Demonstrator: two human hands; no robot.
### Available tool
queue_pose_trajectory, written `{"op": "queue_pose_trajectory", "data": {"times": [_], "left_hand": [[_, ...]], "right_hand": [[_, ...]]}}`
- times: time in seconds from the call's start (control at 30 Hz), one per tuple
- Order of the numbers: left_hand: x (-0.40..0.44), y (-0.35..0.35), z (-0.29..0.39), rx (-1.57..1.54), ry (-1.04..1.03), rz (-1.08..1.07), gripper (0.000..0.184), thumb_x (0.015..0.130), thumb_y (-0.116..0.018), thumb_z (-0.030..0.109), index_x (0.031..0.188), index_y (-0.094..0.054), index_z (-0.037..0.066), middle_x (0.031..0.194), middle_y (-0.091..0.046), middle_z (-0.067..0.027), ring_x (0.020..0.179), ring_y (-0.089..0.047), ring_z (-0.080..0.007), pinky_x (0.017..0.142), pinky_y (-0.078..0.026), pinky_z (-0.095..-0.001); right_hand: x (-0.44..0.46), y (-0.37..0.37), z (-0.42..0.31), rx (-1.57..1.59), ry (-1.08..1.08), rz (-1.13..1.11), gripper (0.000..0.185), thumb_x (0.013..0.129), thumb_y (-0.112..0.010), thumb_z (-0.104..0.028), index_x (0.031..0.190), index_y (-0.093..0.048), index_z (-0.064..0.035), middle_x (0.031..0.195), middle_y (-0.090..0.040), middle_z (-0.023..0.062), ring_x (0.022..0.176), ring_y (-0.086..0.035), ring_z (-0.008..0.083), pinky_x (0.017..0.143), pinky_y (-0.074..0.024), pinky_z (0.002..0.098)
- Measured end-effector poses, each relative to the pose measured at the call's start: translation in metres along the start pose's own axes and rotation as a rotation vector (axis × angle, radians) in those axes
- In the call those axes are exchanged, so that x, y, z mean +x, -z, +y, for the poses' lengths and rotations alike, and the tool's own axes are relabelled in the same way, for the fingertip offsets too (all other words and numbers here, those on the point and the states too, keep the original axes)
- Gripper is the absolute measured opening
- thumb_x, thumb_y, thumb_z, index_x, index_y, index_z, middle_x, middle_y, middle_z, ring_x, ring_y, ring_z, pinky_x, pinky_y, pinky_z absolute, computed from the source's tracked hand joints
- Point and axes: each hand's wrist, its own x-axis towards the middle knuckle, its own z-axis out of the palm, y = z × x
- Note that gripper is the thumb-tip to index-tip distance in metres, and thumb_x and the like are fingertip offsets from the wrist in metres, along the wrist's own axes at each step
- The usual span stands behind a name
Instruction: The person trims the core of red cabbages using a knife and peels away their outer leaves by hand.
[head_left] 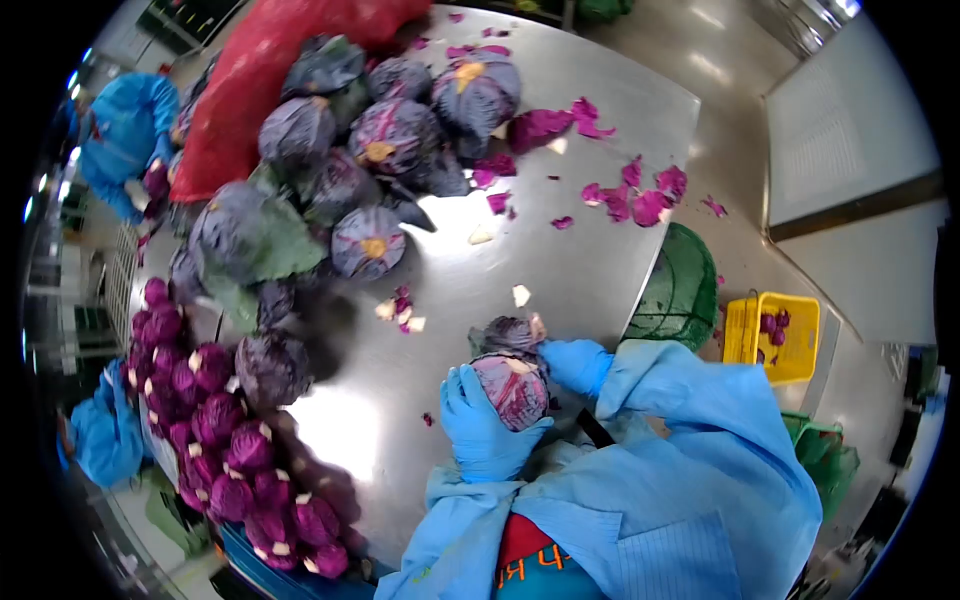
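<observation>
My left hand (484, 432), in a blue glove, is wrapped round the near side of a red cabbage (517, 388) just above the steel table. The cabbage's cut, pale-streaked side faces up. At its far right edge my right hand (577, 366), also gloved, has its fingers closed against a dark outer cabbage leaf (505, 334) that stands away from the head. The fingertips are partly hidden. A short black strip (594, 428) shows below the right wrist; I cannot tell what it is.
Untrimmed cabbages (390, 135) and a red mesh sack (255, 100) cover the far left of the table (560, 265). Trimmed purple cabbages (230, 495) line the left edge. Leaf scraps (650, 205) lie far right. Beyond are a green basket (675, 290), a yellow crate (800, 345) and co-workers (125, 140).
</observation>
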Motion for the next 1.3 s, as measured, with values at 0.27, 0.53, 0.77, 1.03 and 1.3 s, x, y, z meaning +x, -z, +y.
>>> {"op": "queue_pose_trajectory", "data": {"times": [0.27,0.53,0.77,1.03,1.3], "left_hand": [[-0.069,-0.001,-0.112,-0.686,-0.025,0.125,0.128,0.049,-0.097,0.036,0.147,-0.023,0.001,0.147,-0.029,-0.0182,0.136,-0.034,-0.0314,0.114,-0.028,-0.0432],[-0.085,-0.001,-0.126,-1.134,0.418,0.252,0.107,0.058,-0.094,0.019,0.143,-0.032,0.0,0.14,-0.042,-0.0144,0.127,-0.046,-0.0255,0.108,-0.039,-0.0389],[-0.09,-0.011,-0.157,-1.384,0.36,0.249,0.109,0.056,-0.093,0.009,0.146,-0.032,0.004,0.138,-0.047,-0.0106,0.126,-0.049,-0.0235,0.106,-0.042,-0.0381],[-0.1,-0.009,-0.166,-1.489,0.347,0.25,0.107,0.06,-0.092,0.021,0.146,-0.032,0.002,0.141,-0.046,-0.0093,0.129,-0.047,-0.024,0.11,-0.037,-0.0384],[-0.116,-0.022,-0.181,-1.485,0.291,0.24,0.118,0.056,-0.094,0.029,0.15,-0.026,0.003,0.145,-0.042,-0.0109,0.132,-0.043,-0.0255,0.112,-0.035,-0.0417]], "right_hand": [[0.004,0.001,0.017,0.518,-0.141,-0.074,0.036,0.083,-0.063,-0.031,0.106,-0.057,-0.0043,0.073,-0.063,0.0196,0.063,-0.064,0.0359,0.061,-0.0522,0.0464],[0.035,-0.002,-0.012,0.205,-0.314,0.104,0.054,0.08,-0.069,-0.046,0.115,-0.054,-0.0091,0.084,-0.066,0.0164,0.081,-0.067,0.0353,0.071,-0.0515,0.0475],[-0.018,0.056,0.032,0.083,-0.379,0.681,0.065,0.084,-0.072,-0.039,0.136,-0.048,-0.0098,0.111,-0.066,0.0141,0.091,-0.067,0.0313,0.078,-0.0541,0.0388],[0.089,0.015,-0.133,0.01,0.488,0.459,0.041,0.081,-0.053,-0.003,0.12,-0.062,-0.0116,0.13,-0.057,0.015,0.113,-0.058,0.0326,0.092,-0.0477,0.0454],[0.207,-0.037,-0.135,-0.468,0.299,0.5,0.039,0.091,-0.044,-0.017,0.127,-0.058,-0.0204,0.134,-0.056,0.0091,0.134,-0.043,0.0354,0.111,-0.0161,0.0675]]}}
